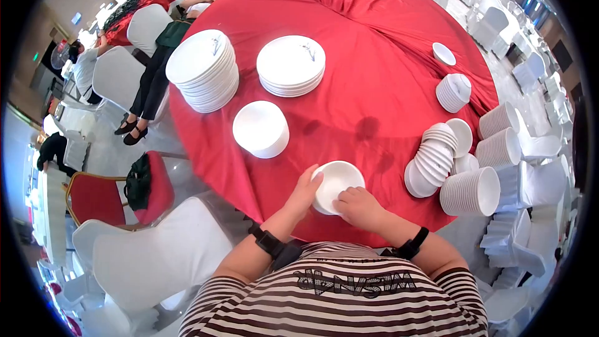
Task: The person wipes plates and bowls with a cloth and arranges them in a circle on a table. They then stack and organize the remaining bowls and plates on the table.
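A white bowl [341, 175] is between my hands at the near edge of the table, its open side up. My left hand [302, 192] grips its left side, with the thumb at the rim. At the lower right, my right hand [362, 210] has its fingers curled over the near rim; the fingertips are partly hidden. Just beyond the bowl stands a stack of white bowls or dishes [261, 130]. Farther back are a tall stack of white plates [203, 72] and a shorter stack of white plates [291, 67].
The red tablecloth [349, 106] covers a round table. At its right lie a toppled stack of bowls [430, 159], upright bowl stacks [471, 192], a smaller stack [453, 92] and a single bowl [443, 53]. White-covered chairs [159, 249] stand around. A seated person's legs [153, 87] show at left.
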`<state>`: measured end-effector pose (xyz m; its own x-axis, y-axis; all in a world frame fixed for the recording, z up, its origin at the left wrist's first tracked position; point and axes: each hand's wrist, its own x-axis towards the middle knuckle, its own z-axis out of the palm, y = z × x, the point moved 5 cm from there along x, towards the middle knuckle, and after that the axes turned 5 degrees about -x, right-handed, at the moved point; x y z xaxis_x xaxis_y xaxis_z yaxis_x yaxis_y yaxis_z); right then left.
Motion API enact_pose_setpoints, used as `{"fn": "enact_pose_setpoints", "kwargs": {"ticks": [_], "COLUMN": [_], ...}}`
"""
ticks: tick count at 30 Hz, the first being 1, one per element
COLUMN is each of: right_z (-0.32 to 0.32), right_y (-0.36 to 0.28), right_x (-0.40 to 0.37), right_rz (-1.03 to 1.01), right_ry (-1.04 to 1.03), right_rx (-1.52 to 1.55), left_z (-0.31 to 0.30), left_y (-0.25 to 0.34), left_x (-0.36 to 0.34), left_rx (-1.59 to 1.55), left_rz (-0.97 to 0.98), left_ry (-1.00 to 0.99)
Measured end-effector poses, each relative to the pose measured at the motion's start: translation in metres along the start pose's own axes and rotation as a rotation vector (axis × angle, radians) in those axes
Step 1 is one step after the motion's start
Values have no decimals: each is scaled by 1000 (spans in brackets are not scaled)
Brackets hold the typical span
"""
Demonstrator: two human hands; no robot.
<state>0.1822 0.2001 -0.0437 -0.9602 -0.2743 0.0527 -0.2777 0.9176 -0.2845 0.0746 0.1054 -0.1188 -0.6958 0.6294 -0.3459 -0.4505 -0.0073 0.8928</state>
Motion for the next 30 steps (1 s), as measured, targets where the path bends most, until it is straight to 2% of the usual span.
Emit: {"fn": "enact_pose_setpoints", "kwargs": {"ticks": [2, 3, 6, 7, 9, 10, 12, 13, 16, 17, 20, 21, 23, 25, 28, 30], "right_z": [1, 1, -24, -31, -42, -37, -7, 15, 48, 46, 28, 25, 18, 19, 34, 36], "right_y": [-4, -6, -15, -11, 1, 14, 44, 55, 38, 28, 25, 27, 33, 37, 45, 48], "right_x": [0, 1, 2, 0, -10, -16, -30, -31, -33, -24, -14, -12, -13, -16, -16, -15], "right_rz": [-86, -71, -195, -77, 151, 307, 624, 764, 1068, 990, 950, 890, 901, 925, 1012, 1018], "right_ry": [120, 57, 211, 269, 381, 409, 460, 361, 1, -49, 60, 141, 164, 223, 48, 20], "right_rx": [-21, -25, 145, 128, 87, 207, 450, 847, 1737, 1859, 1488, 1539, 1478, 1438, 1451, 1449], "left_z": [-12, -19, -32, -34, -35, -33, -22, -16, -16, -15, -7, -3, 1, 3, 2, -2], "left_y": [3, 8, 3, 4, 7, 11, 29, 32, 17, 14, 12, 18, 20, 15, 2, 4], "left_x": [-1, 1, -7, -8, -12, -18, -32, -35, -28, -25, -19, -16, -7, -1, 9, 9], "left_rx": [261, 415, 303, 339, 362, 369, 300, 269, 198, 222, 259, 250, 259, 234, 204, 215], "left_rz": [57, 160, 135, 155, 13, -60, -78, -89, -111, -81, -7, 8, 73, 27, -72, -182], "left_ry": [12, 8, -52, -75, -93, -99, -84, -84, -89, -105, -131, -142, -179, -187, -196, -184]}}
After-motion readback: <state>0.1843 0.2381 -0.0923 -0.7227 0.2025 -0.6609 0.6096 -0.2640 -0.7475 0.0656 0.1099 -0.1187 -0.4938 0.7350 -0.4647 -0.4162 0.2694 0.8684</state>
